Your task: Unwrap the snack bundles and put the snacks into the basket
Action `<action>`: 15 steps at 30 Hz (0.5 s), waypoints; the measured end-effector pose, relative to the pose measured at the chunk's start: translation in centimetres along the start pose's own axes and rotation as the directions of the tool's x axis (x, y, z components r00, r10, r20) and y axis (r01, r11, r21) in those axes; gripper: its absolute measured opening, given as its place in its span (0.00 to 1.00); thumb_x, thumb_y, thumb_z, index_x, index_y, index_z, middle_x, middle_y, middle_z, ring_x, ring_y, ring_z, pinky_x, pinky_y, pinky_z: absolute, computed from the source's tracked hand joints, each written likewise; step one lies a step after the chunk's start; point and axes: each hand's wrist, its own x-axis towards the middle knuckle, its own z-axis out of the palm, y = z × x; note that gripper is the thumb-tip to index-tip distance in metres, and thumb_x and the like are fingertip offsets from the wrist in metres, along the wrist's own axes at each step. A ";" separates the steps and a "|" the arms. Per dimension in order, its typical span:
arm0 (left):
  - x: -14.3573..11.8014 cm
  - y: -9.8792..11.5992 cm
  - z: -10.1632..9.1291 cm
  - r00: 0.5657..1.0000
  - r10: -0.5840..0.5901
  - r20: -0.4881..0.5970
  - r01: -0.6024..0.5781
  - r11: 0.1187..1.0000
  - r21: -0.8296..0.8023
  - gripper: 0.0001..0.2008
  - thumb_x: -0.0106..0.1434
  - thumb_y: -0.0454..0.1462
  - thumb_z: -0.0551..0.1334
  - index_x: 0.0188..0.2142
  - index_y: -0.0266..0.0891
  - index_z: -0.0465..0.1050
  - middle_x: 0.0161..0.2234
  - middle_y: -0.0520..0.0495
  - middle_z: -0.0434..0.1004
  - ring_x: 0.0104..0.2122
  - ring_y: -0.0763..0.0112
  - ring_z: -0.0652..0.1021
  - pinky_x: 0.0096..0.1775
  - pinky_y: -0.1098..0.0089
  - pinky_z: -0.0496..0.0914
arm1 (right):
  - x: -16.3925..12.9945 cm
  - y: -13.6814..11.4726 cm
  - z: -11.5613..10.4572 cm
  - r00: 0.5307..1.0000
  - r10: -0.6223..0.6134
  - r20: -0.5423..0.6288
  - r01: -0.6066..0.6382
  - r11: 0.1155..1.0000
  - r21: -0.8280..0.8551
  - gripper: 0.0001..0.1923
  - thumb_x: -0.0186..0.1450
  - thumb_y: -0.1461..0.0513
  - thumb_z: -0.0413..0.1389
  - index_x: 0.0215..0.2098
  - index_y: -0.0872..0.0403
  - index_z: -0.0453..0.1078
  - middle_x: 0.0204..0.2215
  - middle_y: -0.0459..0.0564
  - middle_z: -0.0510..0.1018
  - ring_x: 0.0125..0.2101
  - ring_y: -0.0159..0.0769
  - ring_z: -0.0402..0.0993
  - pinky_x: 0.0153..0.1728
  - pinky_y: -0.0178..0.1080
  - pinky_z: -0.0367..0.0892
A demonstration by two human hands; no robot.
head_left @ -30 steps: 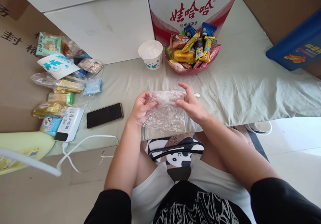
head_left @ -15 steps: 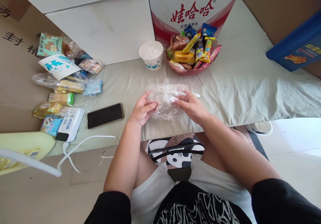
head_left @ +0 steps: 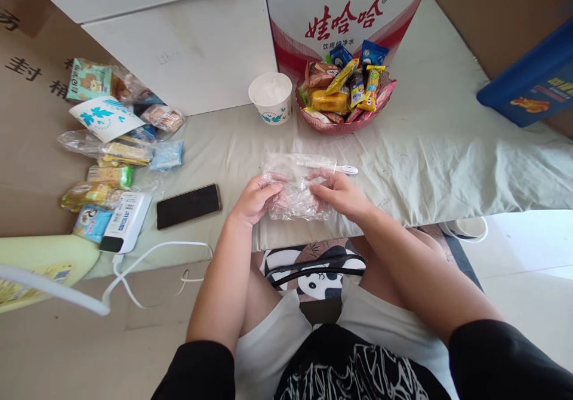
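A crumpled clear plastic bag (head_left: 298, 194) is stretched between my two hands, low over the cloth-covered surface. My left hand (head_left: 260, 198) grips its left side, thumb on top, the other fingers partly seen through the film. On the right side, my right hand (head_left: 336, 192) pinches the plastic with the thumb over it. A slim white handled item (head_left: 348, 169) lies just beyond my right hand, partly covered by the bag; its kind I cannot make out. Past the bag stands a white paper cup (head_left: 270, 98) with blue leaf prints.
A pink bowl (head_left: 342, 126) heaped with wrapped snacks stands beside the cup, before a white carton (head_left: 344, 6). To the left lie a phone (head_left: 188, 206), a white power bank (head_left: 128, 221) with a cable, and several packaged snacks (head_left: 110, 176). A blue container (head_left: 532, 77) stands far right.
Both hands have lowered the bag slightly toward me and spread it flatter. More of the white handled item now shows behind it.
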 end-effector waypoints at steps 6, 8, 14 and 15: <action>-0.3 -0.3 -0.6 0.995 0.090 0.031 -0.086 0.991 -0.100 0.17 0.47 0.39 0.75 0.35 0.39 0.75 0.20 0.53 0.79 0.17 0.70 0.77 0.19 0.74 0.70 | 0.0 0.0 -0.1 0.981 -0.142 -0.128 0.165 0.970 0.182 0.15 0.58 0.50 0.64 0.36 0.50 0.72 0.21 0.41 0.73 0.20 0.28 0.66 0.22 0.34 0.63; -0.3 -0.5 -0.8 0.986 0.164 0.030 -0.156 0.971 -0.183 0.14 0.44 0.37 0.75 0.28 0.39 0.73 0.19 0.53 0.78 0.18 0.70 0.79 0.21 0.72 0.73 | 0.1 -0.2 -0.1 0.981 -0.141 -0.135 0.170 0.957 0.235 0.14 0.57 0.50 0.63 0.31 0.51 0.71 0.24 0.44 0.74 0.23 0.30 0.68 0.24 0.35 0.65; 0.2 -0.3 -0.7 0.980 0.197 -0.030 -0.200 0.963 -0.180 0.16 0.45 0.46 0.73 0.19 0.38 0.72 0.18 0.52 0.73 0.20 0.72 0.75 0.25 0.69 0.75 | 0.4 -0.2 -0.7 0.982 -0.139 -0.129 0.174 0.932 0.319 0.26 0.57 0.38 0.56 0.30 0.51 0.70 0.27 0.48 0.75 0.24 0.35 0.69 0.24 0.39 0.65; 0.3 -0.2 -0.5 0.978 0.195 -0.070 -0.202 0.971 -0.130 0.17 0.46 0.48 0.72 0.19 0.38 0.72 0.18 0.52 0.72 0.19 0.74 0.73 0.23 0.72 0.72 | 0.5 -0.1 -0.8 0.982 -0.122 -0.146 0.160 0.945 0.285 0.29 0.57 0.35 0.54 0.28 0.51 0.69 0.25 0.48 0.73 0.24 0.34 0.68 0.25 0.39 0.64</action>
